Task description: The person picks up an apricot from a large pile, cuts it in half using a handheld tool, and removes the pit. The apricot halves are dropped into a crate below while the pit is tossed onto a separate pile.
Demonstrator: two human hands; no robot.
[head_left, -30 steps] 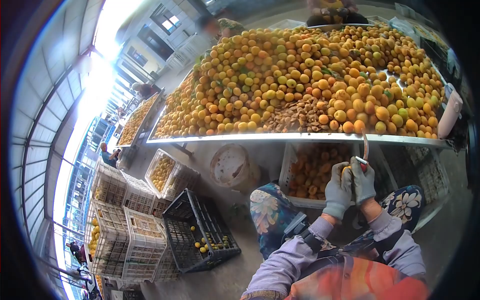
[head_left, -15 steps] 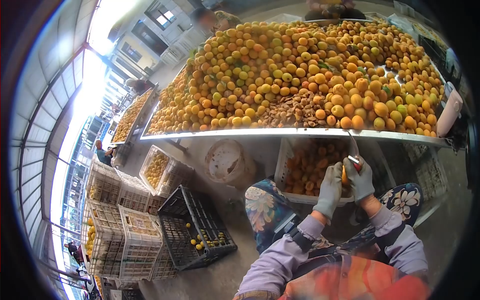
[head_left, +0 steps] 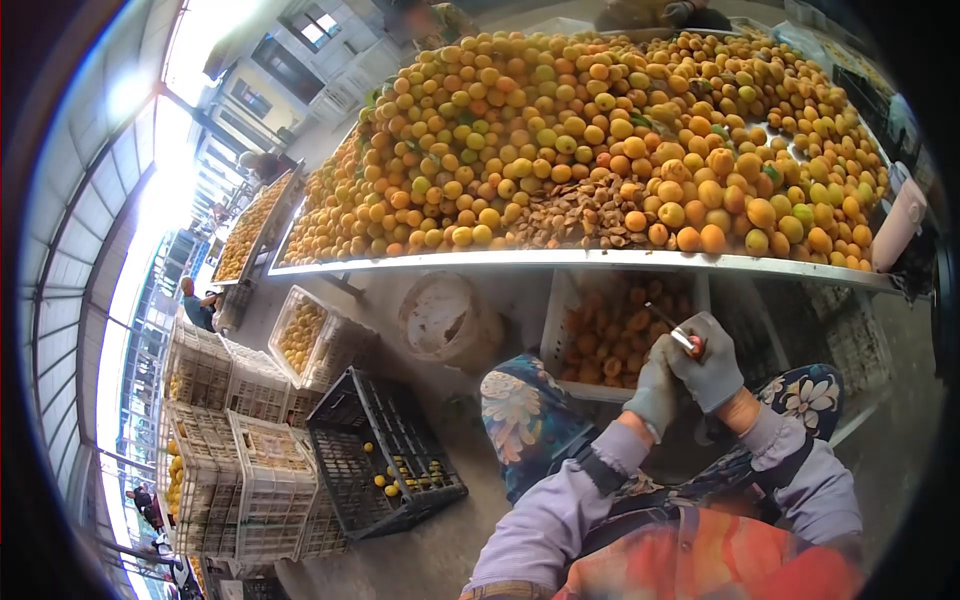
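Both my hands wear pale gloves and meet over the near side of a white crate (head_left: 590,391) with orange apricot halves (head_left: 605,335) in it. My right hand (head_left: 712,368) is closed around a small knife (head_left: 687,340) with a red handle; its thin blade points up and to the left. Pressed against it, my left hand (head_left: 656,388) is closed too, with its fingers curled. What lies inside the left hand is hidden. Beyond the hands, whole apricots (head_left: 480,130) cover a metal-edged table (head_left: 520,258), with a heap of brown pits (head_left: 580,212) near its edge.
A stained bucket (head_left: 440,310) stands under the table edge. To the left are a black crate (head_left: 370,455) with a few fruits and stacked white crates (head_left: 275,470). A pink object (head_left: 900,222) sits at the table's right end. Other people are at the far side and left.
My hands have shifted slightly left, and the knife blade has swung from pointing up to pointing up-left. The orange fruit seen between my hands is now hidden. The whole view has shifted a little.
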